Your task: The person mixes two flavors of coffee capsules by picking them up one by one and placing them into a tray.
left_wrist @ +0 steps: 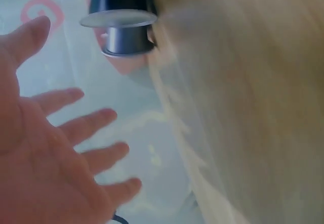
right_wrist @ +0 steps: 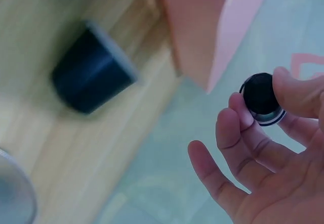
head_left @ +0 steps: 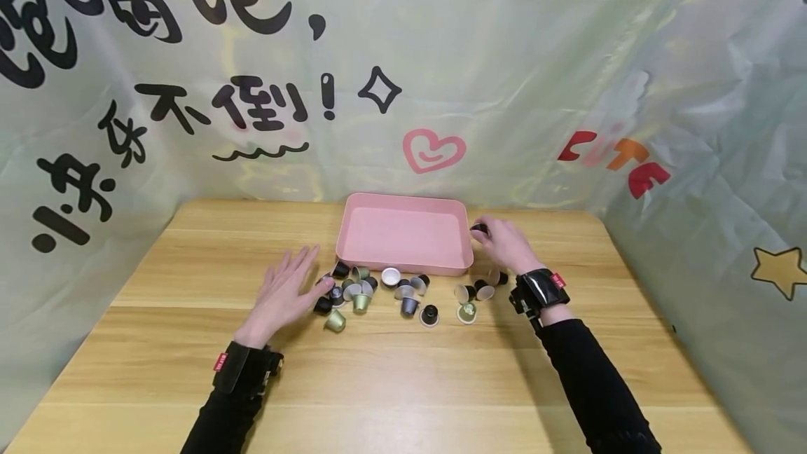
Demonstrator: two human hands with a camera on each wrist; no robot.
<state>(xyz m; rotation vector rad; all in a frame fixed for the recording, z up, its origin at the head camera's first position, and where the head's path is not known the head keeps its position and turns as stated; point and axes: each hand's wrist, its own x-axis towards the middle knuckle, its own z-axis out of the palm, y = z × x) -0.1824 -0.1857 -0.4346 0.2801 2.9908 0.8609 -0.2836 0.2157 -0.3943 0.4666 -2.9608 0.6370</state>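
right hand (head_left: pixel 504 244): raised at the right rim of the pink tray (head_left: pixel 403 265), thumb and first fingers pinching a black capsule (right_wrist: pixel 260 98); the other fingers hang loosely curled.
capsule position: just outside the tray's far right corner, level with the rim; the tray's open floor lies to the hand's left.
capsule axis: its dark end faces the wrist camera with the silver rim behind it, so the axis seems to run roughly along the fingers, though the blur makes that uncertain.
left hand (head_left: pixel 286 296): palm down, fingers spread and straight, holding nothing; its fingertips reach the left edge of the capsule heap (head_left: pixel 378 293).
heap: loose capsules in black, grey, green and white, lying on the wooden table (head_left: pixel 403 384) along the tray's near wall.
nearer hand: the right is at the tray, the left at the heap.
arms: both in black sleeves with wrist straps, forearms angled inward over the table.
backdrop: pale printed curtain (head_left: pixel 504 54) behind.
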